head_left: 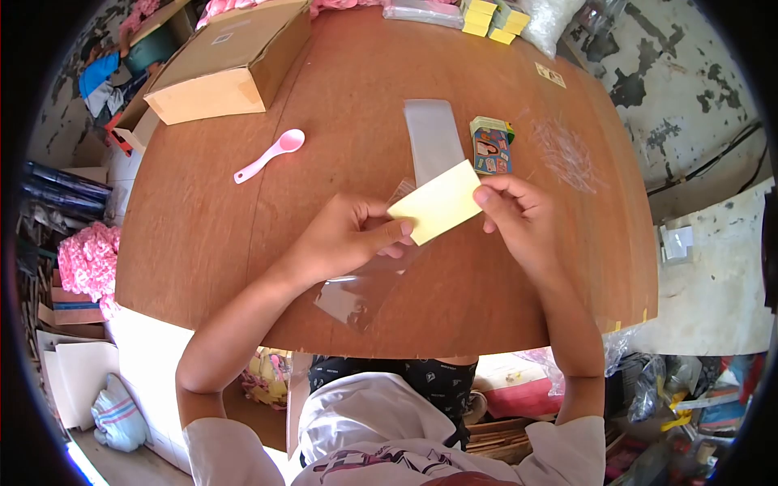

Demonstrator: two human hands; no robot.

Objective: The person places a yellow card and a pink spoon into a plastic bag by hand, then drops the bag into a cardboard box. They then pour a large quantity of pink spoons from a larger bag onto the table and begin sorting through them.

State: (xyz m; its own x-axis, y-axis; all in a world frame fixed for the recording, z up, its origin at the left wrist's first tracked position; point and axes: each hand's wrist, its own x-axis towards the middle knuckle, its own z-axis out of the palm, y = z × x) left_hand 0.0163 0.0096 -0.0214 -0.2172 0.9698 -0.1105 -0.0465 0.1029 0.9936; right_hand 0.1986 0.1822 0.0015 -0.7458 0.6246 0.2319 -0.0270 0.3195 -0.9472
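Observation:
A pale yellow card [438, 201] is held tilted over the table between both hands. My left hand [352, 235] pinches its left end, thumb on top and fingers underneath. At the card's right corner, my right hand [519, 212] grips with thumb and fingertips. A clear plastic bag [356, 300] shows below my left hand, partly hidden by it. Just beyond the card lies a stack of clear plastic sleeves [433, 134]. Beside that, a small stack of printed cards [493, 150] sits close past my right hand.
On the brown table [348, 89] lie a pink spoon [275, 154], a cardboard box [231, 61], thin clear plastic strips [566, 154] and a small printed card [550, 74]. Yellow card stacks [486, 18] stand at the back. Another person [101, 81] is at far left.

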